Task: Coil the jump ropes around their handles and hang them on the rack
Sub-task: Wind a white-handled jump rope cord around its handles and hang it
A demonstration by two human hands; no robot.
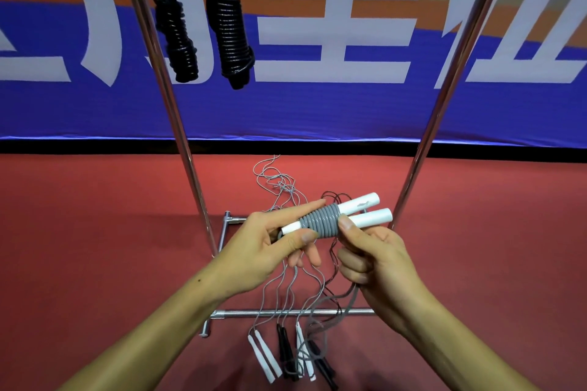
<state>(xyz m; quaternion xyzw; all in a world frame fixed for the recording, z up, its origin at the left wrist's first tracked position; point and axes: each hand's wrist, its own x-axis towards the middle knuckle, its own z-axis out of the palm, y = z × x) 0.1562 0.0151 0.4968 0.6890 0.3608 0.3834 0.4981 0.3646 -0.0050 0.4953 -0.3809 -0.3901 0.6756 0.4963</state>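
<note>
Grey rope half wound on white handles, held in front of the rack.

A blue banner [317, 105] backs the metal rack [422, 149] on the red floor [95, 232]; two coiled black ropes [227, 25] hang from its top bar. Loose ropes [286, 349] lie by its base. The left hand [273, 244] holds the white handles [365, 209] between thumb and straight fingers; the right hand [374, 260] pinches the grey coil [320, 222], seemingly gripping the trailing rope in its curled fingers.
</note>
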